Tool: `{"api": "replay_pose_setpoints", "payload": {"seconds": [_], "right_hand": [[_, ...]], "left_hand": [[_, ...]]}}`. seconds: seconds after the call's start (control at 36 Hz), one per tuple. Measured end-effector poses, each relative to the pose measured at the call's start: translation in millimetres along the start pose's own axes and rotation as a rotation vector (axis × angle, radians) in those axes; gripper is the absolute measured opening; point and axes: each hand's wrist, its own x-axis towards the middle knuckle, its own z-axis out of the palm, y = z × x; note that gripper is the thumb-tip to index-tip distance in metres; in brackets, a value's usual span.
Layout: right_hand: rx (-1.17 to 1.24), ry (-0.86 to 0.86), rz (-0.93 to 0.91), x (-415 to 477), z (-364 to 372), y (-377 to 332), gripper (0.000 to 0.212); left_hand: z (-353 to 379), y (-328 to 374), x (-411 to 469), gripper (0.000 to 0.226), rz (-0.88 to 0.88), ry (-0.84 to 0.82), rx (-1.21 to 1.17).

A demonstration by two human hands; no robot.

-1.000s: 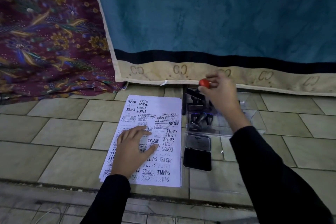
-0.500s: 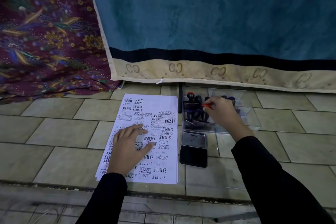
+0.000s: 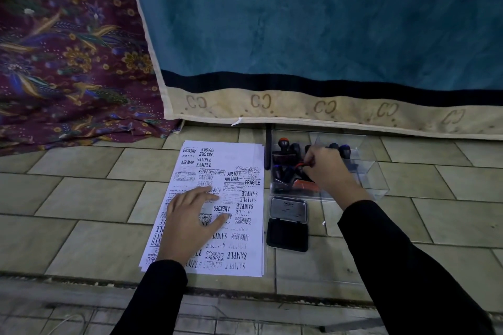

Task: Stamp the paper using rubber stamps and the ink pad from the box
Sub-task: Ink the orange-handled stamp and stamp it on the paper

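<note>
Your left hand (image 3: 190,221) lies open, flat on the paper (image 3: 239,228); your right hand (image 3: 325,168), inside the box (image 3: 373,179), pinches a red-topped stamp (image 3: 300,165).

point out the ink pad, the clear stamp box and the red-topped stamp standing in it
ink pad (image 3: 287,235): head view, on the dark pad surface of the open case.
clear stamp box (image 3: 377,181): head view, on its transparent right wall.
red-topped stamp (image 3: 283,141): head view, on the red knob at the top of its handle.
</note>
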Motion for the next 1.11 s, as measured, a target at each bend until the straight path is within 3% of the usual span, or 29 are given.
{"api": "replay_pose_setpoints", "payload": {"seconds": [0.22,0.44,0.89,1.11], "right_hand": [[0.072,0.132,-0.032,25,-3,-12,0.007],[0.077,-0.024,0.054,55,10,-27,0.028],[-0.082,0.06,0.006,58,26,-31,0.019],[0.357,0.2,0.009,55,12,-27,0.018]], "left_hand": [[-1,1,-1,0.052,-0.003,0.0,-0.005],[-1,0,0,0.046,-0.004,0.002,-0.007],[-2,1,0,0.048,-0.004,-0.006,-0.016],[-1,0,0,0.049,-0.001,-0.001,-0.011]]}}
